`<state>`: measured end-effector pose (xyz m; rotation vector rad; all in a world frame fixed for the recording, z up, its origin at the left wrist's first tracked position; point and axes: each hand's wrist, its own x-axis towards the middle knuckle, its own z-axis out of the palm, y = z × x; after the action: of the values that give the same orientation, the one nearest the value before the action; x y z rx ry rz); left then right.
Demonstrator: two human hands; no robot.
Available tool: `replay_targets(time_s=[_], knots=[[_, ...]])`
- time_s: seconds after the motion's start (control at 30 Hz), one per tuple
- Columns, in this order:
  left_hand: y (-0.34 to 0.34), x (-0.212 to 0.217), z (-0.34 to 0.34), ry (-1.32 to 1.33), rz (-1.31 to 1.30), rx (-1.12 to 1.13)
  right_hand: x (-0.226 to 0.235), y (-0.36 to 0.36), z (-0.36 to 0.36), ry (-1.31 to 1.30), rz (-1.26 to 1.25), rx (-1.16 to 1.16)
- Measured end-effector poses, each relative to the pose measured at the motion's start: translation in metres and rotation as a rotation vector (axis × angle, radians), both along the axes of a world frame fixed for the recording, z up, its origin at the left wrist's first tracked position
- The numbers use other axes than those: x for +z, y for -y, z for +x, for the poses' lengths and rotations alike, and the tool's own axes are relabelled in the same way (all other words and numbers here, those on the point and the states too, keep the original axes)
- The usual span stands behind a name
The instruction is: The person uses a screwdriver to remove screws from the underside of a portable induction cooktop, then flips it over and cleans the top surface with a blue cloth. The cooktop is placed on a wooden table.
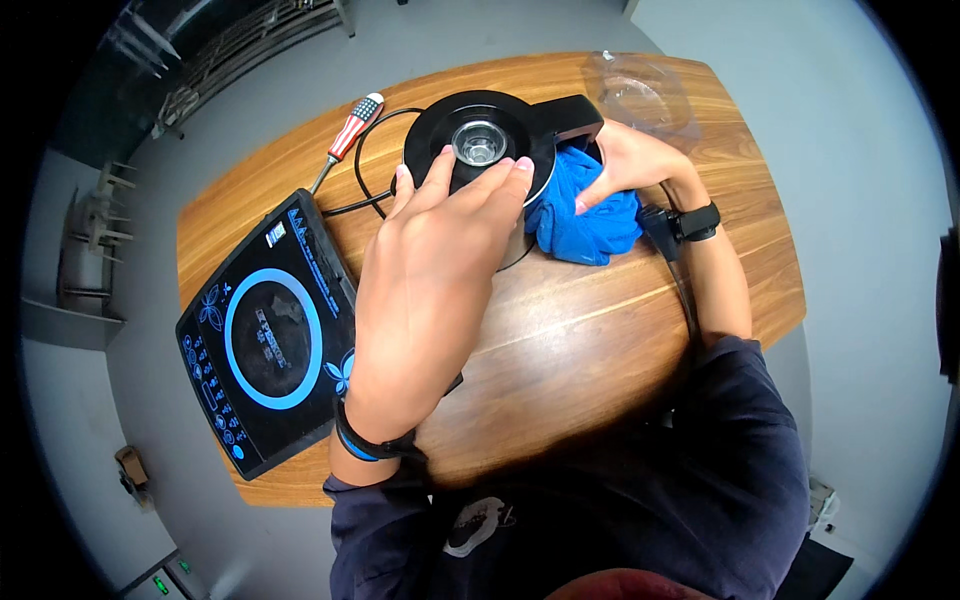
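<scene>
Head view: black kettle base (488, 140) at table's (600, 330) twelve o'clock. Left hand (440, 270) laid over base's six o'clock rim, fingers (505, 180) spread, pressing flat, clasping nothing. Right hand (625, 160) at base's three o'clock, fingers curled onto blue cloth (585, 215). Induction cooker (265, 340) at nine o'clock; red-handled screwdriver (350, 130) at eleven.
</scene>
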<state>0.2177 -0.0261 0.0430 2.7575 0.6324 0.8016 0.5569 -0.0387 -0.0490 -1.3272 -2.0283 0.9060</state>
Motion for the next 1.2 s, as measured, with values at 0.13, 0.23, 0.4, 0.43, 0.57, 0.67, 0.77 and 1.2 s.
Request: replay_targets(time_s=[0.13, 0.23, 0.4, 0.43, 0.57, 0.67, 0.77, 1.2], knots=[[-0.001, 0.002, 0.001, -0.016, -0.034, -0.002, 0.004, 0.003, -0.010, -0.194, 0.030, -0.156], [0.000, 0.001, 0.001, -0.004, -0.017, 0.017, 0.016, 0.003, -0.017, -0.321, 0.056, -0.204], [0.003, 0.002, 0.003, 0.014, 0.023, 0.032, 0.013, 0.001, -0.012, -0.397, 0.081, -0.159], [0.003, 0.001, 0.003, 0.019, 0.023, 0.032, 0.010, 0.000, -0.011, -0.397, 0.081, -0.187], [0.000, 0.000, 0.002, 0.027, 0.001, -0.005, -0.007, -0.003, -0.005, -0.466, 0.028, -0.235], [0.000, -0.002, 0.003, 0.020, -0.017, -0.016, -0.036, -0.005, 0.000, -0.397, 0.036, -0.246], [0.001, -0.001, 0.002, 0.017, -0.015, -0.002, -0.043, -0.008, 0.000, -0.299, 0.057, -0.252], [0.005, 0.002, 0.009, 0.007, 0.010, 0.064, -0.008, -0.005, -0.006, -0.461, 0.041, -0.246]])
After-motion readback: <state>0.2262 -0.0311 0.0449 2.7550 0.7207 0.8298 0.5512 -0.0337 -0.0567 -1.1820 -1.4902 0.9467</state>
